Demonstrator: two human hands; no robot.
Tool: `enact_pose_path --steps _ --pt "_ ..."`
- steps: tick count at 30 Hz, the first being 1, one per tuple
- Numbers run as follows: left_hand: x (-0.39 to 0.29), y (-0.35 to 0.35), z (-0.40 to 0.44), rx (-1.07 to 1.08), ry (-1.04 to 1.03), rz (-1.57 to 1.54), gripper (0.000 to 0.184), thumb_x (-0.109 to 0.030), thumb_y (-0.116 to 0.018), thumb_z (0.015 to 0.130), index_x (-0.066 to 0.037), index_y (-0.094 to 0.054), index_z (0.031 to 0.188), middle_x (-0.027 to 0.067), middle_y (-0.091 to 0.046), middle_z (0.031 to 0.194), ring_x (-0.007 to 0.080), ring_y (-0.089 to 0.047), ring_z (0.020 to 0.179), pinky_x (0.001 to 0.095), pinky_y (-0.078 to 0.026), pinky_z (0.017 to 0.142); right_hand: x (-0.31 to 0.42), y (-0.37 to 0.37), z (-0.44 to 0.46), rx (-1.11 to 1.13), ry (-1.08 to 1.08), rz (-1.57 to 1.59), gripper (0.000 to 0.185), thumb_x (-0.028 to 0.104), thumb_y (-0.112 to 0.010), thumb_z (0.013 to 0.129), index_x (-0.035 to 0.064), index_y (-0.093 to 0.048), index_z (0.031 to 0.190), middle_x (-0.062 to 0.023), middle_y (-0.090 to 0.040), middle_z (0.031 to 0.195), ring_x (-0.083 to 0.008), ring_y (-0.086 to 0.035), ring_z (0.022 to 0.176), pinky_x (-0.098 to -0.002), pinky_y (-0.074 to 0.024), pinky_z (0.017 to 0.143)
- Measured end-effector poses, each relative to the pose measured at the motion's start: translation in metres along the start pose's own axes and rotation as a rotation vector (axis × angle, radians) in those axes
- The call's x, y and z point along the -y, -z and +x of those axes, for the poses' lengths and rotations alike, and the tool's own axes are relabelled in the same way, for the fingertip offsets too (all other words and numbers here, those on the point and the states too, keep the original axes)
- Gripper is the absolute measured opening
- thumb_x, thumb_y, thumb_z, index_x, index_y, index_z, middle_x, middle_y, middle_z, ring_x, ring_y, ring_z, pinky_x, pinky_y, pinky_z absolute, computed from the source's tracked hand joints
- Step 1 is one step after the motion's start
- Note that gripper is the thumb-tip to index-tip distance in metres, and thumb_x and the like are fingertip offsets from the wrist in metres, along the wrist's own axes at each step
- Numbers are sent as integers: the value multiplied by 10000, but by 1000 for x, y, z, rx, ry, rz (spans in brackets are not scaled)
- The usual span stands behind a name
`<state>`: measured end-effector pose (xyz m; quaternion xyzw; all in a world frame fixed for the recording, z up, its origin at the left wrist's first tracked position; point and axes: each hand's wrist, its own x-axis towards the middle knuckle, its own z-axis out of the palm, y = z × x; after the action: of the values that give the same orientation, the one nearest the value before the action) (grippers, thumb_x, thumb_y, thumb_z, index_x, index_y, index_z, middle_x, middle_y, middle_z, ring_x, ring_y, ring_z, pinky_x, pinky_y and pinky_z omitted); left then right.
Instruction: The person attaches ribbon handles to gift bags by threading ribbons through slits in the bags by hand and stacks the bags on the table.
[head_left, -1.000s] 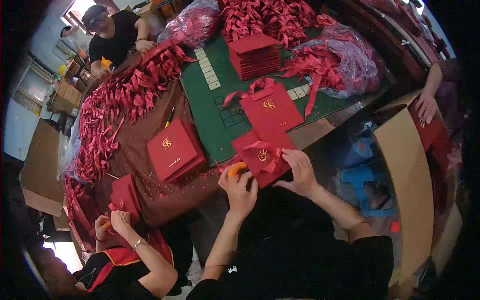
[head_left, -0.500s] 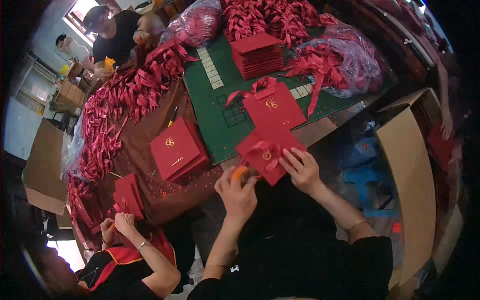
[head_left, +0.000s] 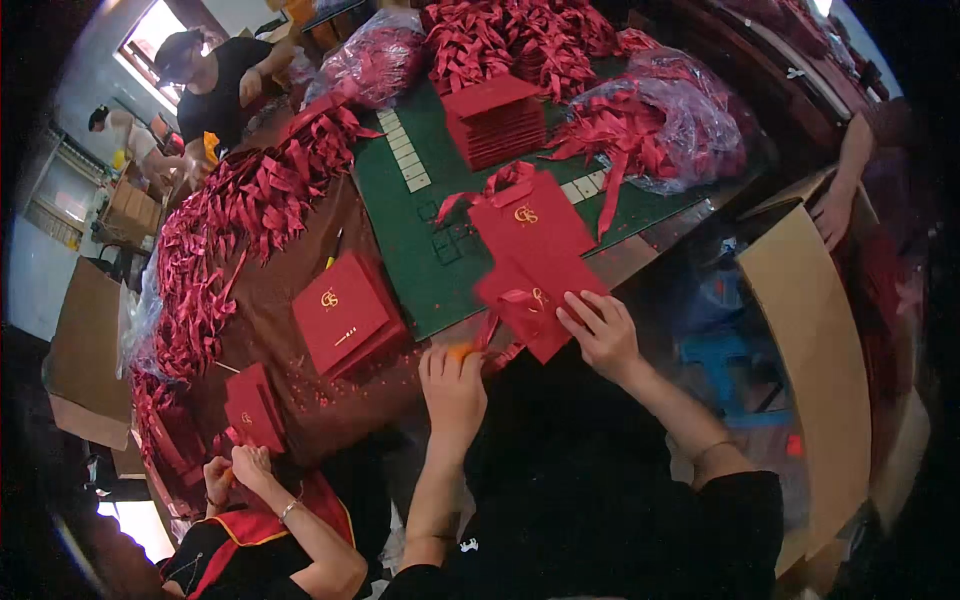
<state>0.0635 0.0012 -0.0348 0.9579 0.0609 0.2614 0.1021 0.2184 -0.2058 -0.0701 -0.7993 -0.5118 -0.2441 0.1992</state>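
My right hand point(head_left: 603, 335) grips the right edge of a red bag with a gold logo point(head_left: 527, 312), thumb beneath and fingers on top. To its left, my left hand point(head_left: 455, 390) is closed round a small orange tool point(head_left: 460, 352), blurred by motion. A red ribbon point(head_left: 487, 330) runs from the bag toward this hand; whether the fingers also hold it cannot be made out. Just beyond the held bag lies another red bag point(head_left: 530, 218) with its ribbon handle, partly overlapped by it. A stack of red bags point(head_left: 345, 312) sits to the left on the brown cloth.
A green mat point(head_left: 400, 240) bears a tall stack of red bags point(head_left: 495, 120). Red ribbons point(head_left: 250, 200) are heaped along the left, with bagged ribbons point(head_left: 690, 130) at the back right. A co-worker's hands point(head_left: 240, 472) work at lower left. An open carton point(head_left: 810, 370) stands right.
My left hand has moved left and slightly down, away from the bag, with the orange tool. The ribbon on the bag now stretches leftward. My right hand still grips the bag's edge.
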Motion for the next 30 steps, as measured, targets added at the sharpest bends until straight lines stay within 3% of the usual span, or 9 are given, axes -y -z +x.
enact_pose_path --steps 6,12,15,18,20,22,23,27,30 --pt "21 38 -9 -48 115 -99 123 10 -639 770 -18 -620 889 121 -620 914 317 -608 797 366 -501 697 4 7 0 7 45 4 376 91 -589 757 81 -641 1129 -104 -559 1261 -287 -533 1103 -428 -468 869" --pt "18 66 -22 -162 183 -298 206 56 -653 777 -5 -632 973 151 -637 968 311 -629 867 337 -506 749 14 38 21 -89 14 145 387 56 -611 738 97 -645 1121 -80 -607 1170 -263 -565 1020 -402 -479 826" --pt "10 82 -28 -400 339 -641 230 3 -595 865 44 -592 1091 184 -574 1179 273 -612 978 329 -494 836 13 59 44 -227 33 310 445 -1 -638 711 80 -611 1148 -68 -628 1088 -231 -601 880 -363 -489 746" --pt "-10 85 -2 -555 256 -763 490 -89 -550 913 87 -371 1334 202 -408 1388 295 -449 1225 379 -361 1031 8 62 95 -546 -269 593 395 13 -650 808 35 -541 1187 -135 -618 1069 -311 -609 899 -349 -485 765" --pt "-1 69 -2 -573 250 -743 522 -122 -564 929 -17 -366 1401 161 -420 1395 274 -462 1224 405 -371 1028 -13 47 129 -528 -607 1000 370 108 -640 867 16 -507 1200 -177 -610 1072 -351 -602 944 -367 -477 803" --pt "-2 68 3 -493 224 -296 513 -125 -574 925 -19 -387 1391 165 -412 1400 285 -450 1237 393 -378 1012 -77 -39 128 -277 -811 1131 299 96 -624 882 11 -518 1148 -133 -632 1050 -256 -621 970 -348 -484 816" --pt "0 70 2 -399 257 -41 477 -136 -579 924 -30 -432 1366 172 -376 1423 297 -412 1273 419 -364 1014 -78 -38 128 -292 -773 710 291 115 -617 875 19 -524 1134 -166 -643 1013 -311 -635 941 -382 -489 808" --pt "8 62 9 -325 285 140 510 -131 -684 828 -110 -524 1312 196 -373 1421 376 -341 1307 458 -278 1063 -83 -43 122 -180 -813 426 325 149 -623 838 24 -552 1129 -231 -611 1047 -407 -585 979 -446 -479 824" --pt "29 56 5 -185 311 370 439 -192 -595 922 -122 -493 1343 154 -303 1472 342 -264 1360 512 -247 1091 -88 -56 117 -164 -773 331 425 187 -660 818 49 -540 1202 -240 -594 1095 -379 -572 1033 -425 -472 866"
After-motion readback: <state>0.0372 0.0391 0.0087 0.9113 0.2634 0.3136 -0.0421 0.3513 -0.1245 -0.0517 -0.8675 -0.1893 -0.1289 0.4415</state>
